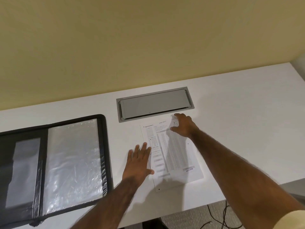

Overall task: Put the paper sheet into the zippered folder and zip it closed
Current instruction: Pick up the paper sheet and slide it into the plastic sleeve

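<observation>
A printed paper sheet [175, 156] lies flat on the white desk [239, 113], right of centre. My left hand [138, 164] lies flat with straight fingers on the sheet's left edge. My right hand [184, 125] is at the sheet's far right corner, which is lifted slightly under its curled fingers and thumb. A black zippered folder [54, 162] lies open at the left, showing clear plastic sleeves inside.
A grey cable hatch [153, 103] is set into the desk just beyond the sheet. A beige wall rises behind the desk. Black cables [221, 217] trail on the carpet below the desk's front edge at the right.
</observation>
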Action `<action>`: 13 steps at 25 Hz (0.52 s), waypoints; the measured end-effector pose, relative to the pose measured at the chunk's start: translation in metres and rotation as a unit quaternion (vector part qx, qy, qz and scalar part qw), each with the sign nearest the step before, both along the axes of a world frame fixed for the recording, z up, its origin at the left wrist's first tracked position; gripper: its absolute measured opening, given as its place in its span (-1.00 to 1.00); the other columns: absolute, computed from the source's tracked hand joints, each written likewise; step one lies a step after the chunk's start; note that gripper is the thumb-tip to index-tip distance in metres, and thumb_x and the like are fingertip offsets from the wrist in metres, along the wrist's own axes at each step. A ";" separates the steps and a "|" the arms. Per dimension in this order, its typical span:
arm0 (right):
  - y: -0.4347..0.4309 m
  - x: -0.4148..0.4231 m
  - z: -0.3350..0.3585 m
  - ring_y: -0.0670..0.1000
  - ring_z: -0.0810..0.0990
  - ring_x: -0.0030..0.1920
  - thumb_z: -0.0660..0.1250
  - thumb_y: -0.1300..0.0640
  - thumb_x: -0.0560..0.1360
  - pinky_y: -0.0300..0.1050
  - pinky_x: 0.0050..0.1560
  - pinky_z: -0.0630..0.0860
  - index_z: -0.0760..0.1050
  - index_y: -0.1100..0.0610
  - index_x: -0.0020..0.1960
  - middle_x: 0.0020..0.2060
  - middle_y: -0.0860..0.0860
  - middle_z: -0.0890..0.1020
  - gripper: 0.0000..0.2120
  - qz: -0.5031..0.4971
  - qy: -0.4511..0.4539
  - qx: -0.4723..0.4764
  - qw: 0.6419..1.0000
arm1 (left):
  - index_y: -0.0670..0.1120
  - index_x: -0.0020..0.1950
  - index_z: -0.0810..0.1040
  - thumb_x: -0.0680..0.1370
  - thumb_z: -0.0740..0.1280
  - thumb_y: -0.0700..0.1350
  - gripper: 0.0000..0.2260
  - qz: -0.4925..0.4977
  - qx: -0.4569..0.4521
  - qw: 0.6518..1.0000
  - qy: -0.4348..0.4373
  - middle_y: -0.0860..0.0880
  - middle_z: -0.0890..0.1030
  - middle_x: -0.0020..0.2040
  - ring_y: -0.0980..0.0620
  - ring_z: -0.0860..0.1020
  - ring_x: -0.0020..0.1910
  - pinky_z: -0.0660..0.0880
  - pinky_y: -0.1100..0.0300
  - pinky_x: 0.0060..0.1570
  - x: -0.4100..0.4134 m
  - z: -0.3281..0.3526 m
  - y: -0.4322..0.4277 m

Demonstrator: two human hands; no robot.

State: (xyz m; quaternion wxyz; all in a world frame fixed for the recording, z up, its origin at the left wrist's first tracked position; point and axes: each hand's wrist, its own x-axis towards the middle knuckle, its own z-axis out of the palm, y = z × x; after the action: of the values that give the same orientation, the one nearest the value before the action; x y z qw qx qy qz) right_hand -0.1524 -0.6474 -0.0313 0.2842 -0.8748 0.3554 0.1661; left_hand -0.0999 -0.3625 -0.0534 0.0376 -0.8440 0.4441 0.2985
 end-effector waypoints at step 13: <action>0.001 0.011 0.003 0.20 0.41 0.40 0.44 -0.16 0.47 0.14 0.35 0.41 0.29 0.09 0.50 0.46 0.10 0.43 -0.29 -0.028 -0.006 0.017 0.999 | 0.04 0.63 -0.27 0.56 0.20 0.34 -0.12 -0.008 0.015 1.000 -0.025 -0.01 -0.41 0.58 -0.15 -0.37 0.57 -0.33 -0.17 0.52 0.000 -0.006 -0.001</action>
State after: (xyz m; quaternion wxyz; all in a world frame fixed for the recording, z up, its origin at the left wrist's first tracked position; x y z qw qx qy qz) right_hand -0.1413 -0.6468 -0.0287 0.3061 -0.8606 0.3749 0.1589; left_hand -0.0995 -0.3639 -0.0592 0.0639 -0.8470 0.4449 0.2839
